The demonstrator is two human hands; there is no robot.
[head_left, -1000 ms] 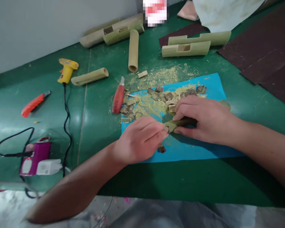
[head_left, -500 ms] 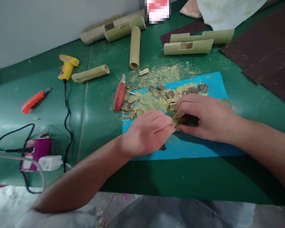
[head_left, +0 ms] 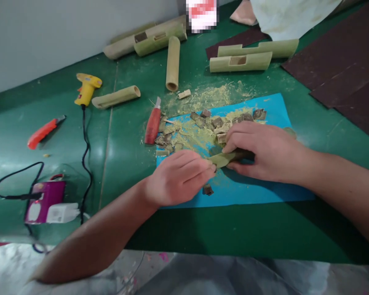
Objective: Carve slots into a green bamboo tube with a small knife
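Observation:
A green strip, seemingly bamboo (head_left: 222, 160), stretches between my two hands over the blue sheet (head_left: 264, 192). My left hand (head_left: 182, 177) pinches its left end. Toward its darker right part, my right hand (head_left: 263, 149) grips it between thumb and fingers. Behind the hands lie fine yellow-green shavings (head_left: 199, 133) and several small dark bamboo chips (head_left: 217, 122). One dark chip (head_left: 208, 189) rests on the sheet just right of my left wrist. A red-handled knife (head_left: 152, 125) lies at the sheet's left edge. Part of a rounded greenish piece (head_left: 290, 132) shows behind my right wrist.
Cut bamboo tubes (head_left: 241, 62) lie along the back, one (head_left: 172, 63) pointing toward me. At left are a yellow glue gun (head_left: 87, 88) with a black cord, a red utility knife (head_left: 44, 133) and a purple box (head_left: 49, 196). Dark brown sheets (head_left: 341, 69) cover the right.
My left hand has shifted left, away from my right hand, so more of the green strip shows between them. My right hand keeps its hold.

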